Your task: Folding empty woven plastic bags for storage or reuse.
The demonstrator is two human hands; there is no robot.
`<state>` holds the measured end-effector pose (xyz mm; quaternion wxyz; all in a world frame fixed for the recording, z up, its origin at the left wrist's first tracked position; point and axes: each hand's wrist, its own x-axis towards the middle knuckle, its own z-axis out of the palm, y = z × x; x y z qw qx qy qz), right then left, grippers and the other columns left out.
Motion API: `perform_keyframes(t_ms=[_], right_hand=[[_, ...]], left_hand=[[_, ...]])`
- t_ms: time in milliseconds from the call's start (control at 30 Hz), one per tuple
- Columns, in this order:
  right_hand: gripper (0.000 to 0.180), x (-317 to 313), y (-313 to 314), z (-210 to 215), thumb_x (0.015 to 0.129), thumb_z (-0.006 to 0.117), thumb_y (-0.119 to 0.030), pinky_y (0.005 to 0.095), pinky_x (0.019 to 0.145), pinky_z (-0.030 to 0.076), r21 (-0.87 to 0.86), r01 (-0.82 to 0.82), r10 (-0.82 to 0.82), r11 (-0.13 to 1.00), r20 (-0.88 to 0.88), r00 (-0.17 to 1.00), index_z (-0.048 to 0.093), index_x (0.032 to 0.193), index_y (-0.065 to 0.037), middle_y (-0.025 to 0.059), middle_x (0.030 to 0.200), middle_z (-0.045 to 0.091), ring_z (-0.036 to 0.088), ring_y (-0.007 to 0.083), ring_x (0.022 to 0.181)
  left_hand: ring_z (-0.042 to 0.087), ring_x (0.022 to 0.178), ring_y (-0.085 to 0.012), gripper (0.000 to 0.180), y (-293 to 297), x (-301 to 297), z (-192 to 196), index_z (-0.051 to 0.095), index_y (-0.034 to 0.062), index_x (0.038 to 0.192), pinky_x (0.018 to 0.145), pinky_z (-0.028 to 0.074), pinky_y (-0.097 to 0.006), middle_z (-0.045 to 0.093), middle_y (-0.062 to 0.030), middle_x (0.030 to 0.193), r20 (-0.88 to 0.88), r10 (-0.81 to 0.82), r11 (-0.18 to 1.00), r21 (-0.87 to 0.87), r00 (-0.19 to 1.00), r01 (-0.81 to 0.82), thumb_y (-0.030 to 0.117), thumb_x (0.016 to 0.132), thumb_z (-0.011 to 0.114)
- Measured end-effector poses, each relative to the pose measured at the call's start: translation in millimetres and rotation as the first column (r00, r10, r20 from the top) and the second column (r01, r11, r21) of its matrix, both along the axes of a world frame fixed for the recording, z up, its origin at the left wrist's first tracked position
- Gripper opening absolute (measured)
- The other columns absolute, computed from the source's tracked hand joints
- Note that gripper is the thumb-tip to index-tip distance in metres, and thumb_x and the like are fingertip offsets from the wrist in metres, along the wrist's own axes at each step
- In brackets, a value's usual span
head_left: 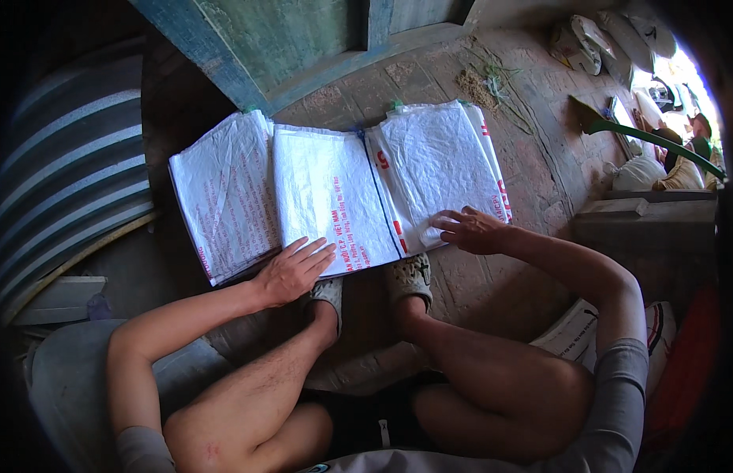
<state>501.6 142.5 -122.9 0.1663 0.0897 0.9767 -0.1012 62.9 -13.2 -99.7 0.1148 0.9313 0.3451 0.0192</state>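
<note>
Three flat stacks of white woven plastic sacks lie side by side on the floor before me. The left stack (224, 193) carries rows of small red print. The middle sack (315, 169) overlaps it and has a dark line down its right side. On the right lies a further stack (437, 158) with red marks at its edges. My left hand (291, 270) rests flat with fingers stretched on the near edge of the middle sack. My right hand (470, 230) lies on the near part of the right stack, fingers spread and slightly bent, gripping nothing visible.
My feet in light clogs (410, 277) touch the sacks' near edge. A blue-framed door (291, 71) stands at the back, corrugated sheeting (78, 158) at the left. At right are a green-handled tool (650, 140), a low step (646, 229) and piled sacks (599, 43).
</note>
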Motion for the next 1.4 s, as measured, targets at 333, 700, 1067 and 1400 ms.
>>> perform_keyframes(t_ms=[333,700,1067,1400], right_hand=[[0.032,3,-9,7,0.092,0.065,-0.018,0.0479,0.101,0.049,-0.186,0.223,-0.224,0.957,0.013,0.974,0.059,0.121,-0.007,0.0077,0.155,0.041,0.039,0.0258,0.145],[0.06,24,48,2,0.095,0.066,-0.025,0.0493,0.116,0.037,-0.098,0.647,-0.647,0.756,-0.254,0.719,0.042,0.148,-0.008,0.0201,0.158,0.034,0.04,0.0384,0.142],[0.092,66,139,-22,0.089,0.071,-0.029,0.0383,0.123,0.028,-0.1,0.855,-0.858,0.509,-0.141,0.494,0.019,0.159,-0.002,0.0235,0.163,0.024,0.029,0.0343,0.151],[0.079,42,129,-39,0.097,0.062,-0.032,0.0395,0.122,0.03,-0.132,0.83,-0.837,0.542,0.004,0.547,0.021,0.159,-0.003,0.0267,0.164,0.019,0.032,0.0379,0.149]], left_hand=[[0.038,0.146,-0.031,0.06,1,4,11,0.049,-0.0003,0.143,0.12,0.028,-0.05,0.043,-0.0152,0.156,-0.003,0.009,0.992,-0.127,1.0,-0.01,0.02,0.088,0.062],[0.037,0.146,-0.0357,0.055,27,-10,39,0.048,0.0057,0.147,0.12,0.028,-0.048,0.041,-0.0176,0.156,0.135,0.274,0.958,-0.123,0.952,-0.258,0.017,0.094,0.057],[0.043,0.141,-0.0365,0.055,46,-26,15,0.036,-0.0035,0.152,0.116,0.037,-0.043,0.036,-0.0224,0.157,0.358,0.617,0.785,-0.217,0.701,-0.58,0.016,0.102,0.05],[0.062,0.112,-0.0254,0.052,66,-46,-24,0.043,-0.004,0.148,0.092,0.053,-0.034,0.06,-0.0211,0.134,0.388,0.885,0.458,-0.622,0.258,-0.635,0.022,0.104,0.054]])
